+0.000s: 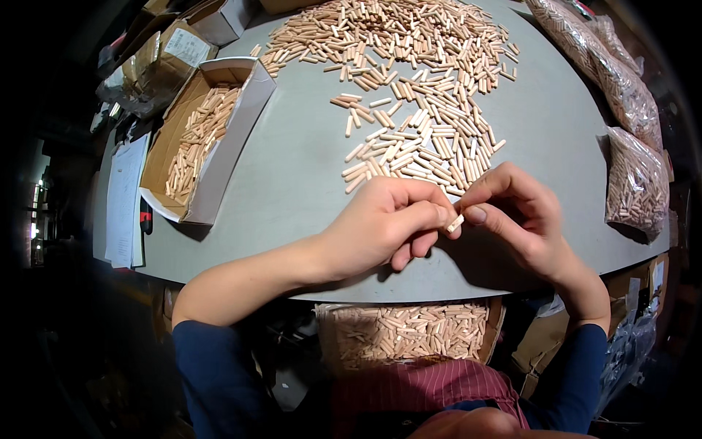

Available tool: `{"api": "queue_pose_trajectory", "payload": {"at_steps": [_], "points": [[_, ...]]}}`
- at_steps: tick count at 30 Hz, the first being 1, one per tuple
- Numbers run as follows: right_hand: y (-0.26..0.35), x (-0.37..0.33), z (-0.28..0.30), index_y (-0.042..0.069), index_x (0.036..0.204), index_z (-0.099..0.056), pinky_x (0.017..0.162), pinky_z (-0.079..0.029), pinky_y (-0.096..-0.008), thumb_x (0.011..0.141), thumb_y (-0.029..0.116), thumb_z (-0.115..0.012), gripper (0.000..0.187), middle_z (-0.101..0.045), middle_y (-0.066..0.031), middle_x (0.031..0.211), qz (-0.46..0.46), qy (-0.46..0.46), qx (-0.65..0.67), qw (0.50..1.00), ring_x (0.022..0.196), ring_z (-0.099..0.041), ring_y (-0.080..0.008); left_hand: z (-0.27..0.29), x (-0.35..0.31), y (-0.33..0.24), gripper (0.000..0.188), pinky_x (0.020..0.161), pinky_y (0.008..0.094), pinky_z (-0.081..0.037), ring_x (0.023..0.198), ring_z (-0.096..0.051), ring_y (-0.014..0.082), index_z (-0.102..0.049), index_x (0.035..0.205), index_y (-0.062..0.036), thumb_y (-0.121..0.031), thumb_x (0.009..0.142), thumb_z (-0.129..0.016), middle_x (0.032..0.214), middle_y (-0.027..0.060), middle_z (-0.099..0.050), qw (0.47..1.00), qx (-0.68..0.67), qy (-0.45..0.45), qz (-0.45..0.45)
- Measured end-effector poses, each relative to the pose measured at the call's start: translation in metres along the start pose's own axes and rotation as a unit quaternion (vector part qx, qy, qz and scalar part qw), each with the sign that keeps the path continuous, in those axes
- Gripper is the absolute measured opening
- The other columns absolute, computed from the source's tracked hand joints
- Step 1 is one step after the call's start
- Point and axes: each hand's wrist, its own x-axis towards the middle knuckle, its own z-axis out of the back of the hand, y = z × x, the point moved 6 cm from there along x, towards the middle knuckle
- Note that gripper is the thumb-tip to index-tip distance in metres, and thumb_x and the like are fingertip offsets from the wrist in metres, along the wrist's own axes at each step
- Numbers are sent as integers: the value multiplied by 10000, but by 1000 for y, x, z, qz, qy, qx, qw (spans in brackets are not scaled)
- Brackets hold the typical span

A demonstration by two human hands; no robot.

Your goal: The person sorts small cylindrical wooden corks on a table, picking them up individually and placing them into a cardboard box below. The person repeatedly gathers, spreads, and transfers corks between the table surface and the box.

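Observation:
Above the near edge of the grey table, my left hand (398, 223) is closed, pinching a short pale wooden dowel pin (455, 223) between thumb and fingers. One end of the pin sticks out toward my right hand (515, 216). That hand is curled in a pinch, its thumb and forefinger right beside the pin; whether anything is between them is too small to make out. Just beyond my hands lies a loose spread of dowel pins (424, 150), which joins a denser heap (387, 29) at the far side of the table.
An open cardboard box (245, 135) with dowel pins inside stands on the left, beside papers (124, 205). Clear plastic bags of pins (636, 183) line the right edge. Below the near edge of the table (292, 157) is another box of pins (409, 333).

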Motion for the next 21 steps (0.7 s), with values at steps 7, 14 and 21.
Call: {"api": "queue_pose_trajectory", "payload": {"at_steps": [7, 14, 21], "points": [[-3, -1, -1, -54, 1088, -667, 835, -572, -293, 996, 8, -661, 111, -728, -113, 1011, 13, -7, 6, 1000, 928, -721, -160, -1, -1, 0, 241, 522, 203, -400, 510, -497, 59, -680, 1015, -19, -221, 1075, -564, 677, 23, -621, 999, -26, 10, 33], [-11, 4, 3, -47, 1142, -643, 814, -551, -271, 1036, 50, -631, 144, -706, -78, 995, 0, -35, 30, 999, 914, -690, -123, 8, -1, -6, 224, 402, 243, -374, 420, -415, 53, -600, 982, -37, -240, 1077, -592, 700, 20, -598, 999, -48, -20, 8], [-21, 28, 29, -27, 1127, -671, 871, -553, -337, 995, 7, -631, 142, -704, -95, 1035, 62, -117, -140, 981, 953, -702, -182, 65, 5, -47, 239, 431, 206, -350, 478, -424, 50, -562, 992, -37, -262, 1056, -513, 774, 14, -583, 958, -231, -30, -169]]}}
